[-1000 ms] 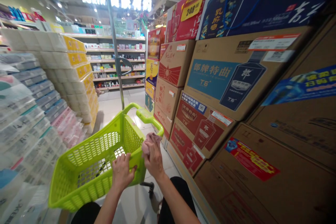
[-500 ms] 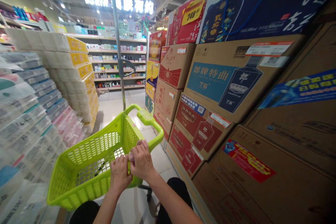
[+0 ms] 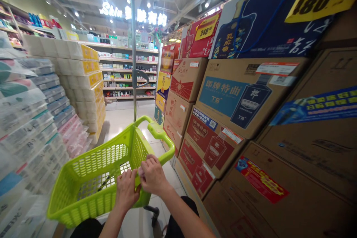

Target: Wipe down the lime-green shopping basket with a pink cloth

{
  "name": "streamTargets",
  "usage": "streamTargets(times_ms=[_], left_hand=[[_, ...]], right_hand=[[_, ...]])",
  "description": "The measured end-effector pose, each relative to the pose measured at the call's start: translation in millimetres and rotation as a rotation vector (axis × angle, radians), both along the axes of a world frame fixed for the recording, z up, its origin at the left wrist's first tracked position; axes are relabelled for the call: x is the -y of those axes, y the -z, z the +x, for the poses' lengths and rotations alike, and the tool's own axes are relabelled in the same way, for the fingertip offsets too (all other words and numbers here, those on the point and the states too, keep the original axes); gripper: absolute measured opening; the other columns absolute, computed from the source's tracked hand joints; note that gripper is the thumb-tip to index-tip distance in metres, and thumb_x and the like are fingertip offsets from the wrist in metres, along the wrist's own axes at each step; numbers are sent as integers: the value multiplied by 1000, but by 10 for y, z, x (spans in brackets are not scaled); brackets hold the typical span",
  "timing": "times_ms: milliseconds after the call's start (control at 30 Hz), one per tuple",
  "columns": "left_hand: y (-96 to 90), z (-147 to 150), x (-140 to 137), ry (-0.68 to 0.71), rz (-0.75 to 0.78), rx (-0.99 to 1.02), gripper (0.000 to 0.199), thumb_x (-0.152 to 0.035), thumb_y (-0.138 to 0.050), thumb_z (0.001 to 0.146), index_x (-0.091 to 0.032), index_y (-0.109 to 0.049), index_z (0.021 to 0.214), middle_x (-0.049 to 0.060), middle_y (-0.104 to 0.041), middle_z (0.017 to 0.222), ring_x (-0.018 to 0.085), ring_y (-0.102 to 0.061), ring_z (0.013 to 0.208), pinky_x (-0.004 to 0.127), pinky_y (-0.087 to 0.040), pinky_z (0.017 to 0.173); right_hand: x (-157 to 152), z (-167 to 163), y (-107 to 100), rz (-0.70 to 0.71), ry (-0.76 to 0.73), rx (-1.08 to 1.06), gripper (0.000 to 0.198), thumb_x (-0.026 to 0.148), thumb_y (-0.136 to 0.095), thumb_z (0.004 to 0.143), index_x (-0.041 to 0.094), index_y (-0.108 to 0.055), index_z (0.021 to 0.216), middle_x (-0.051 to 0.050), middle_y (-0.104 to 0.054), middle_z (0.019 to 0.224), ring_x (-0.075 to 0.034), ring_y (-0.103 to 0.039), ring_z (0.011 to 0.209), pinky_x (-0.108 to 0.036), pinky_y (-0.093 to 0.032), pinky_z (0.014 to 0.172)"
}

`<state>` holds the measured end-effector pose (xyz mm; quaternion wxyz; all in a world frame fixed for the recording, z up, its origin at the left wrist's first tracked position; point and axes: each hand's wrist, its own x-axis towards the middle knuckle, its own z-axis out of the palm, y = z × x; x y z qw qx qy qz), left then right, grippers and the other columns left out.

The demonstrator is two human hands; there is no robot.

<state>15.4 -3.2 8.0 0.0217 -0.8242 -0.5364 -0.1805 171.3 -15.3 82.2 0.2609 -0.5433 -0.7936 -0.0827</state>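
Observation:
A lime-green shopping cart (image 3: 89, 200) with a plastic mesh basket stands right in front of me. My left hand (image 3: 126, 189) is closed over the basket's near rim, fingers curled to the inside. Close beside it on the right, my right hand (image 3: 153, 175) is closed at the same rim, near the corner below the handle. Under its fingers shows a small crumpled pinkish thing (image 3: 141, 172); its kind is hidden. The cart's green handle (image 3: 167, 143) loops out beyond my right hand, and no hand is on it. Nothing shows inside the basket.
Stacked liquor cartons (image 3: 223, 96) wall the right side. At left rise piles of tissue packs (image 3: 83, 81) and plastic-wrapped packages (image 3: 28, 119). A metal pole (image 3: 134, 44) stands behind the cart. Tiled floor (image 3: 119, 115) leads to product shelves (image 3: 128, 70) at the back.
My view has tilted up a little, so the cartons and shelves sit lower in the picture. Both hands stay closed at the rim, with the right one shifted slightly.

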Motion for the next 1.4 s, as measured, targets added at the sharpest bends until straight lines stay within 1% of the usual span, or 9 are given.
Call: streamTargets(times_ms=[133,267,400,500,733,867,1033,1233,1400], left_hand=[[3,-254,-88,73,-94,37,47,-28,-48,84,-21,-47,131,11,-58,125,25,-50,117,39,-34,97],[-37,-783,-156,-111,-195,-34,47,-57,-35,90,-23,-60,112,9,-66,116,27,-57,111,43,-36,95],[-20,-1124,-113,-174,-301,-81,53,-63,-29,90,-23,-61,102,8,-71,105,25,-63,104,39,-39,89],[1,-1122,-82,-179,-271,-77,49,-60,-29,92,-23,-60,99,7,-72,107,24,-63,106,37,-39,89],[-1,-1056,-97,-186,-285,-90,32,-49,-41,88,-24,-59,99,7,-72,108,25,-63,106,38,-38,90],[20,-1099,-72,-180,-260,-103,23,-37,-46,85,-23,-60,97,7,-72,106,24,-63,104,38,-37,88],[13,-1085,-23,-215,-218,-85,36,-50,-38,91,-22,-60,97,7,-72,101,26,-64,98,38,-37,85],[10,-1037,-8,-218,-204,-33,45,-59,-34,91,-23,-60,89,6,-72,94,24,-63,94,36,-36,85],[35,-972,-26,-214,-201,10,43,-57,-36,91,-22,-62,90,8,-71,94,25,-63,95,38,-35,87]], right_hand=[[96,-187,154,31,-59,38,18,25,-55,74,20,-53,91,-5,-58,90,-23,-51,92,-44,-27,108],[55,-161,157,10,-94,28,14,24,-55,73,21,-51,86,-4,-57,85,-22,-50,88,-39,-33,101],[-16,-197,157,-33,-14,-7,15,25,-57,70,21,-50,83,-4,-58,82,-22,-50,85,-36,-37,90],[-42,-341,210,-71,10,2,16,26,-57,70,21,-50,84,-4,-60,82,-22,-51,82,-36,-37,85],[-134,-882,407,-189,-99,52,23,33,-59,71,22,-51,89,-4,-65,85,-22,-58,81,-34,-37,78],[-147,-1076,382,-281,-106,60,23,31,-60,70,22,-51,89,-3,-67,84,-23,-62,83,-34,-37,79],[-114,-823,114,-361,-130,129,22,34,-60,74,23,-53,92,-3,-70,85,-23,-65,82,-32,-36,75],[-134,-112,-235,-418,118,113,10,27,-57,77,22,-50,83,0,-69,77,-18,-64,74,-30,-31,72],[-161,-213,-71,-307,-7,170,12,25,-58,77,22,-49,84,0,-68,80,-19,-63,80,-31,-31,76]])
